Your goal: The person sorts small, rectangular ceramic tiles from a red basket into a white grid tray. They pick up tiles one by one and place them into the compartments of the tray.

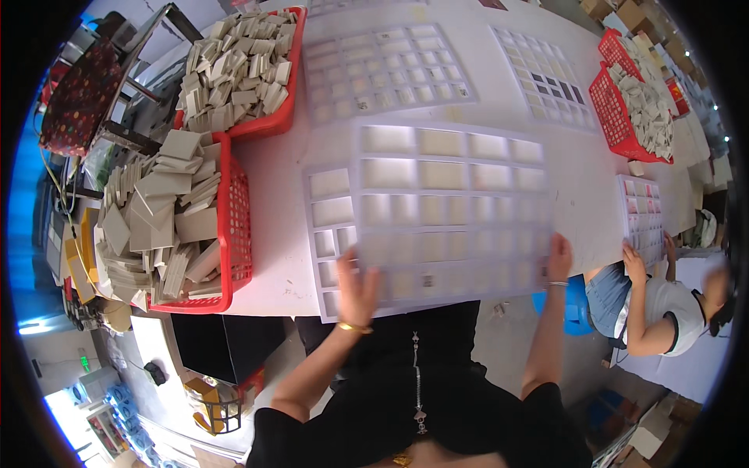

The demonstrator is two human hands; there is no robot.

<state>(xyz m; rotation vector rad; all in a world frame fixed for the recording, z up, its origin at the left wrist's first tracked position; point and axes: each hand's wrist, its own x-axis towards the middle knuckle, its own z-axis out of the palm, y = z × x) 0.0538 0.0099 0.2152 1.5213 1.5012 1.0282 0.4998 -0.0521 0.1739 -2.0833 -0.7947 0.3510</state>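
My left hand (pixel 356 286) and my right hand (pixel 559 259) grip the near edge of a translucent white sheet (pixel 452 210). The sheet is lifted over a white grid tray (pixel 331 234) whose square cells hold beige tiles. Tile shapes show dimly through the sheet. The left part of the grid tray pokes out from under it. All of this lies on a white table (pixel 269 203) in front of me.
Two red baskets (pixel 238 234) (pixel 285 101) piled with beige tiles stand at the left. More grid trays (pixel 386 70) (pixel 546 74) lie farther back. Another red basket (pixel 616 117) sits at the right. A seated person (pixel 663 304) handles a small tray (pixel 641 214) at the right edge.
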